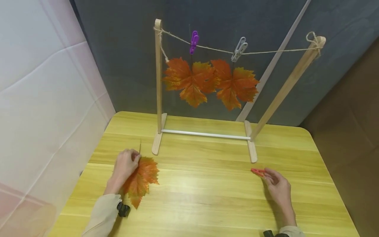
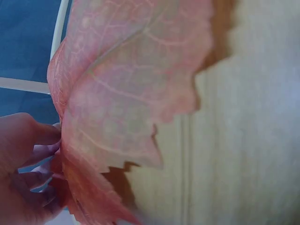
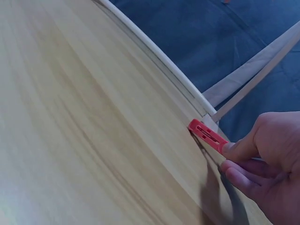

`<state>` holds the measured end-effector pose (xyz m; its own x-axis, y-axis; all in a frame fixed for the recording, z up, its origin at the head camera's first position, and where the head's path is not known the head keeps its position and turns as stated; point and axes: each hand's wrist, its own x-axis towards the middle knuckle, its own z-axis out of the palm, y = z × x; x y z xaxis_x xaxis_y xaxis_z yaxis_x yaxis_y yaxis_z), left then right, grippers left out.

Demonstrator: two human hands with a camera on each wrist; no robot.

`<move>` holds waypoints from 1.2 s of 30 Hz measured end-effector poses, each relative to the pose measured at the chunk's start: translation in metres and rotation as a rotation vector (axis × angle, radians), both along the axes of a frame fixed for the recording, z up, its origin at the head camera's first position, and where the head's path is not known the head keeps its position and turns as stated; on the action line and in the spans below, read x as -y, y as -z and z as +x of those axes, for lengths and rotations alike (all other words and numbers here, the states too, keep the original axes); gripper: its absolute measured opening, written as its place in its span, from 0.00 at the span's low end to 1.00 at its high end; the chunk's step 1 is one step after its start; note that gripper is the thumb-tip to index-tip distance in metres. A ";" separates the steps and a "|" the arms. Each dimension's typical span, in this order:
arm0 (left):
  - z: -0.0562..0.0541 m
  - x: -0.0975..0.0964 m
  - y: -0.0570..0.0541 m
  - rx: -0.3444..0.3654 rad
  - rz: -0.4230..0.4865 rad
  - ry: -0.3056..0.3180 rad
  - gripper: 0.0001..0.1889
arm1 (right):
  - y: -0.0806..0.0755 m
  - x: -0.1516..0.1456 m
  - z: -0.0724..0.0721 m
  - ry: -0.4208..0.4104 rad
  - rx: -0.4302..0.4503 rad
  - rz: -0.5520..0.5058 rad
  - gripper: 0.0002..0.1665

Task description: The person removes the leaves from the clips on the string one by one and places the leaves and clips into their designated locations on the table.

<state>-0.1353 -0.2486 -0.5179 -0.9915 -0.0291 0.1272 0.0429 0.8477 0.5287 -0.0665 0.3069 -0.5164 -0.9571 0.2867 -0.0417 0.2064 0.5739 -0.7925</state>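
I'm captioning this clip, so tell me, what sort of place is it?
Probably a small indoor craft or filming corner: a wooden table, a dark backdrop behind it, and a little clothesline with two leaves pegged to it.

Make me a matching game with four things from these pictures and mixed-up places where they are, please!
Things:
1. Red peg
2. Purple peg
3. White rod
4. Unclipped leaf

Places:
A. Clipped on the string
B. Held by the left hand
C. Held by the right hand
D. Low down, between the wooden posts

Pairs: 1-C, 2-A, 3-D, 4-B
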 end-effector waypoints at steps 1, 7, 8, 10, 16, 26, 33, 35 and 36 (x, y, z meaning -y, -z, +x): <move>0.000 0.001 0.001 -0.003 -0.005 0.002 0.08 | 0.001 0.000 0.000 0.002 -0.003 0.013 0.20; -0.003 0.002 0.002 -0.027 -0.025 0.011 0.08 | 0.004 -0.001 0.003 0.008 -0.004 0.045 0.20; -0.004 0.002 0.001 -0.029 -0.027 0.011 0.08 | 0.004 -0.002 0.003 0.008 -0.004 0.052 0.20; -0.005 0.002 0.000 -0.033 -0.031 0.010 0.08 | 0.003 -0.002 0.003 0.011 -0.011 0.049 0.20; -0.006 0.000 -0.006 -0.019 -0.021 0.013 0.09 | -0.006 -0.002 0.001 0.027 -0.058 0.042 0.19; -0.009 -0.007 -0.026 -0.062 0.000 0.035 0.11 | -0.037 0.000 0.001 -0.029 -0.156 0.038 0.17; -0.011 -0.020 -0.044 -0.133 -0.015 0.063 0.13 | -0.061 0.003 -0.006 -0.066 -0.236 0.039 0.18; -0.010 -0.024 -0.051 -0.150 -0.019 0.074 0.13 | -0.067 0.004 -0.008 -0.078 -0.257 0.039 0.18; -0.010 -0.026 -0.055 -0.161 -0.021 0.078 0.13 | -0.070 0.005 -0.010 -0.084 -0.272 0.041 0.18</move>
<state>-0.1455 -0.2229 -0.4634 -0.9572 0.0518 0.2846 0.1922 0.8491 0.4921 -0.0763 0.3019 -0.4468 -0.9521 0.2020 0.2297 -0.0602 0.6124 -0.7882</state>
